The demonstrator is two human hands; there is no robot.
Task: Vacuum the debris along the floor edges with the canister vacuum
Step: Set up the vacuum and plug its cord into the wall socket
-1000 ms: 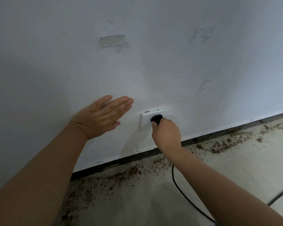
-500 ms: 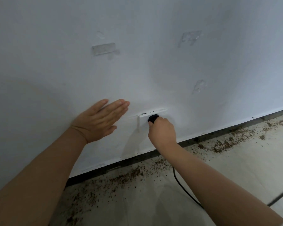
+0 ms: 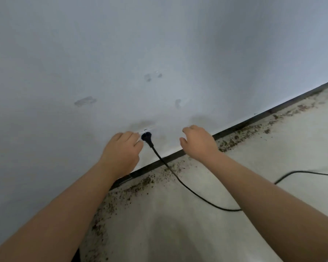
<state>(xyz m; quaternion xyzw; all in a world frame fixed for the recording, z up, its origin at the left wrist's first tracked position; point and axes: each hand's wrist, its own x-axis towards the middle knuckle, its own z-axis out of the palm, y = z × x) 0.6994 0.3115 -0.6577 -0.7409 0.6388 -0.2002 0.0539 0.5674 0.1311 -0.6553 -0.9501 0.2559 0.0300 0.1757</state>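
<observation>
Left hand: fingers curled against the white wall at the outlet, holding nothing visible, just beside the black plug. Right hand: loosely curled, empty, right of the plug. Cord: trails across pale floor, under the right forearm. Debris: brown crumbs along the dark baseboard.

A black plug sits in a white wall socket low on a pale wall. Its black cord runs down from the plug, crosses the dark strip at the wall's foot and trails right across the light floor. Brown crumbly debris lies scattered in a band along the floor edge, thickest close to the wall.
</observation>
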